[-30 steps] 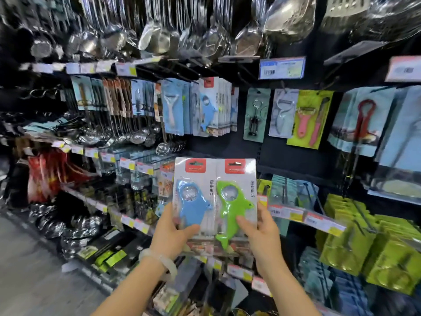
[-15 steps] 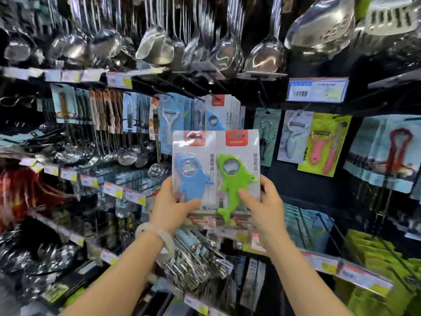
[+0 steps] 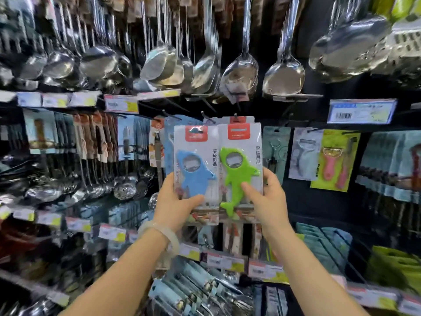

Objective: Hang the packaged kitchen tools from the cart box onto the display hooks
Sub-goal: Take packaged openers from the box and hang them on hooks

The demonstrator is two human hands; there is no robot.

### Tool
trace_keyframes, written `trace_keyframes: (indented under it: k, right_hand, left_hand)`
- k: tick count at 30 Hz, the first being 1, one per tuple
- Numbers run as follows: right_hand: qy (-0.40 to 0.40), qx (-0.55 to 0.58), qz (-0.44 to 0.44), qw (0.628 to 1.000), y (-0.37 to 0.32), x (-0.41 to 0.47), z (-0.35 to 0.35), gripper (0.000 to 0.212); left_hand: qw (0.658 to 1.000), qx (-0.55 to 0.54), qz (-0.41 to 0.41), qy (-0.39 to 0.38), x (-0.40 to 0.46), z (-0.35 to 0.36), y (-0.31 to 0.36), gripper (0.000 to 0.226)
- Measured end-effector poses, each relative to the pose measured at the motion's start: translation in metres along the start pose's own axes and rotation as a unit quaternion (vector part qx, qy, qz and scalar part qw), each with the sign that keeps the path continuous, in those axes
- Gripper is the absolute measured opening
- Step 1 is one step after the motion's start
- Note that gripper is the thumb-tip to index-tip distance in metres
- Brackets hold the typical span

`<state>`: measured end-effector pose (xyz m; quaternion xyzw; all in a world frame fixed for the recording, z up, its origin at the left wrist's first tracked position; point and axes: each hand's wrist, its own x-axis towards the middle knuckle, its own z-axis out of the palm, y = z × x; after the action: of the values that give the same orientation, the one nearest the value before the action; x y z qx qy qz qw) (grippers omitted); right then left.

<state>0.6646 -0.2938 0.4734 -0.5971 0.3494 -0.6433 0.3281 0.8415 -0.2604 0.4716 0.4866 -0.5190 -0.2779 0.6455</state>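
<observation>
Overhead, the row of hanging steel ladles and spoons [image 3: 239, 74] crowds the dark display wall, and below it my two carded packs sit raised side by side before a thin black display hook [image 3: 206, 117]. My left hand [image 3: 175, 201] grips the blue shark-shaped opener pack [image 3: 196, 174]; my right hand [image 3: 266, 199] grips the green shark-shaped opener pack [image 3: 239, 174]. Both hang holes are small, so, judging by that, I could miss the hook tip, bend the card, or knock neighbouring packs loose.

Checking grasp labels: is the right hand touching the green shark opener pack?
Touching. Head view: the right hand pinches the green shark opener pack, thumb pressed on its front.
</observation>
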Motion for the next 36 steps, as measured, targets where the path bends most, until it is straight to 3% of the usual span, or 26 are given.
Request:
trace_keyframes:
  k: [10, 14, 24, 32, 36]
  right_hand:
    - [0.058, -0.009, -0.032, 0.998, -0.013, 0.031, 0.033, 0.066]
    - [0.07, -0.018, -0.03, 0.997, -0.014, 0.033, 0.04, 0.066]
    - [0.1, -0.045, -0.029, 0.994, -0.013, 0.04, 0.039, 0.065]
    - [0.087, -0.118, -0.015, 0.989, -0.006, 0.056, 0.035, 0.062]
    - [0.076, -0.222, 0.001, 0.972, -0.001, 0.067, 0.034, 0.064]
  left_hand:
    - [0.999, 0.003, 0.016, -0.041, 0.036, -0.022, -0.012, 0.067]
    - [0.999, -0.003, 0.003, -0.048, 0.043, -0.025, -0.019, 0.077]
    - [0.999, -0.013, 0.004, -0.051, 0.057, -0.025, -0.028, 0.069]
    - [0.999, -0.011, 0.001, -0.048, 0.063, -0.025, -0.034, 0.062]
    - [0.999, -0.005, -0.003, -0.052, 0.064, -0.021, -0.034, 0.067]
